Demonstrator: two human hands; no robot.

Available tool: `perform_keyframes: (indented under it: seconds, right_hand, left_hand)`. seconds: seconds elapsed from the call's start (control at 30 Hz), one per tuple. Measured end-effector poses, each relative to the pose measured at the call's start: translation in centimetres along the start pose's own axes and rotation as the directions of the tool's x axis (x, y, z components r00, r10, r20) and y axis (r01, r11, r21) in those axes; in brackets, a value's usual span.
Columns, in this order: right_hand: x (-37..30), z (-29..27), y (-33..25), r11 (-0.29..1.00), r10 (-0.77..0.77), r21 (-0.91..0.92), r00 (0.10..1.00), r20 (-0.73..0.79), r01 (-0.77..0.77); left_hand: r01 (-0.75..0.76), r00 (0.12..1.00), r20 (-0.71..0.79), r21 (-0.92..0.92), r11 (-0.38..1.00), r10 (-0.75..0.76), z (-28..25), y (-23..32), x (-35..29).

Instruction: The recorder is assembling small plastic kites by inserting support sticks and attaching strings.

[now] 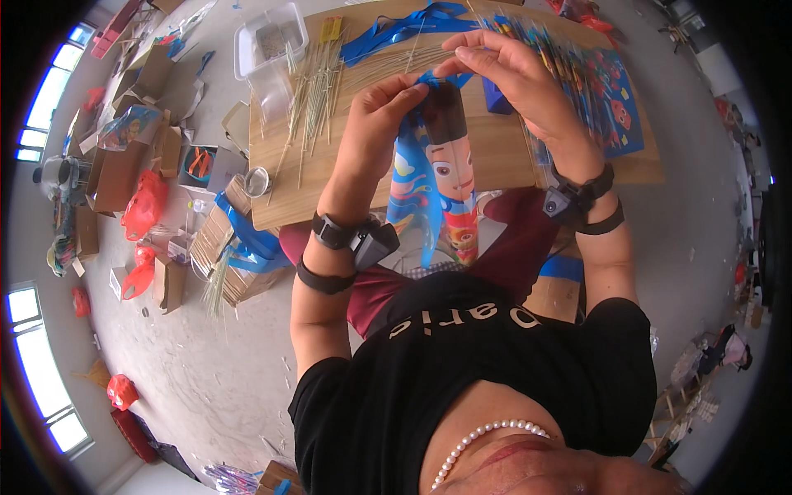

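Observation:
Over the near edge of the table, a thin printed sheet (452, 169) hangs in folds; it shows a cartoon face and looks like a kite sail. My left hand (381, 115) pinches its top corner between thumb and fingers. A blue strip (431, 198) hangs down the sheet's front. My right hand (516, 78) is raised just right of that corner, its fingers bent together near the sheet's blue top edge. Whatever lies between those fingertips is too small to make out. Below, the sheet's lower end hangs between my knees.
Thin bamboo sticks (318, 95) lie across the wooden table (503, 153), near a clear plastic bin (271, 49). Blue strips (404, 33) lie at the back. Rolled printed kites (569, 78) are piled at right. Cardboard boxes (120, 169) and red bags (146, 205) crowd the left floor.

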State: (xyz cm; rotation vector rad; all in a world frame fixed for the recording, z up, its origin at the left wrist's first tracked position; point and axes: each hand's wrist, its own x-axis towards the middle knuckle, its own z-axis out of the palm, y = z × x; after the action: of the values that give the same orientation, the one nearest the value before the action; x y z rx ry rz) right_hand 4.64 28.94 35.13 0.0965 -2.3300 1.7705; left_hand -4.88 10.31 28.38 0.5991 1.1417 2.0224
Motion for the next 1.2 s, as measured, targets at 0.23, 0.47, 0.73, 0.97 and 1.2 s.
perform_keyframes:
  seconds: [0.23,0.47,0.73,0.97,1.2]
  right_hand:
    - [0.2,0.1,0.2,1.000,0.007,-0.010,1.000,-0.011,-0.007]
    - [0.3,0.3,0.6,0.999,0.012,-0.031,0.999,-0.037,-0.013]
    - [0.6,0.3,1.6,0.999,0.033,0.002,0.998,-0.053,-0.033]
    - [0.5,0.5,1.7,0.999,0.038,-0.018,0.997,-0.071,-0.039]
    - [0.5,0.8,1.5,0.990,-0.078,-0.124,0.995,-0.058,0.070]
  left_hand:
    - [0.016,1.000,-0.010,0.011,1.000,-0.016,-0.1,-0.1,0.2]
    - [0.008,1.000,0.029,0.003,1.000,-0.008,-0.2,-0.1,0.3]
    - [0.004,0.998,-0.061,0.075,0.997,0.000,0.7,0.2,0.2]
    - [-0.053,0.992,-0.110,0.139,0.989,0.068,0.5,-0.8,0.6]
    - [-0.060,0.990,-0.115,0.142,0.988,0.076,0.3,-1.1,0.7]
